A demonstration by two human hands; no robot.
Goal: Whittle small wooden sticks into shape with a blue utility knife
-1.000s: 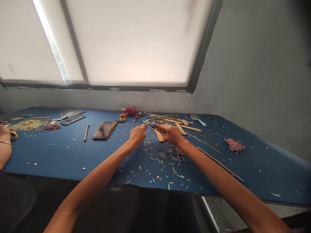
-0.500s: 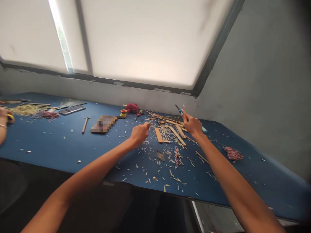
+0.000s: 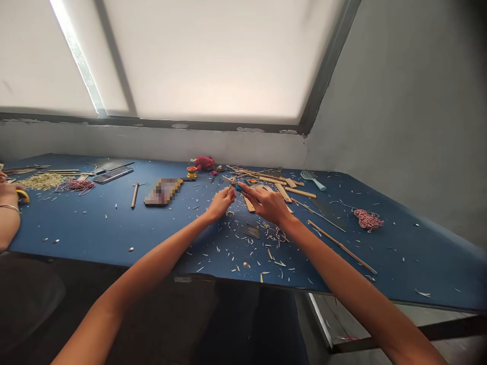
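Both hands are out over the blue table (image 3: 95, 223), fingertips nearly meeting. The left hand (image 3: 221, 204) has its grip closed around a thin pale strip (image 3: 229, 180), which pokes out past the fingers. The right hand (image 3: 269, 204) has its grip clamped on a small blue tool (image 3: 238, 187), held right up against the strip or just beside it; from where I stand I can't tell which. The tool's tip is too small to make out.

Partly hidden by the right hand lies a flat wooden piece (image 3: 249, 204). Nearer the table's front edge there's a dark flat piece (image 3: 252, 231), with pale shavings (image 3: 280, 263) scattered all around. Beyond the hands, wooden sticks (image 3: 272, 179) lie in a loose heap, and a pale green hairbrush (image 3: 314, 180) rests to the right of them. Farther right sits a tangle of red-and-white string (image 3: 368, 220), and a long stick (image 3: 342, 247) lies behind the right forearm.

Over on the left I see a pixelated flat object (image 3: 163, 192), a short rod (image 3: 134, 195), a pink toy (image 3: 204, 162) beside a little yellow pot (image 3: 192, 172), and a phone (image 3: 114, 175). At the far left, another person's hand (image 3: 8, 193) is near something yellow (image 3: 23, 195) and a pile of pale slivers (image 3: 44, 181).
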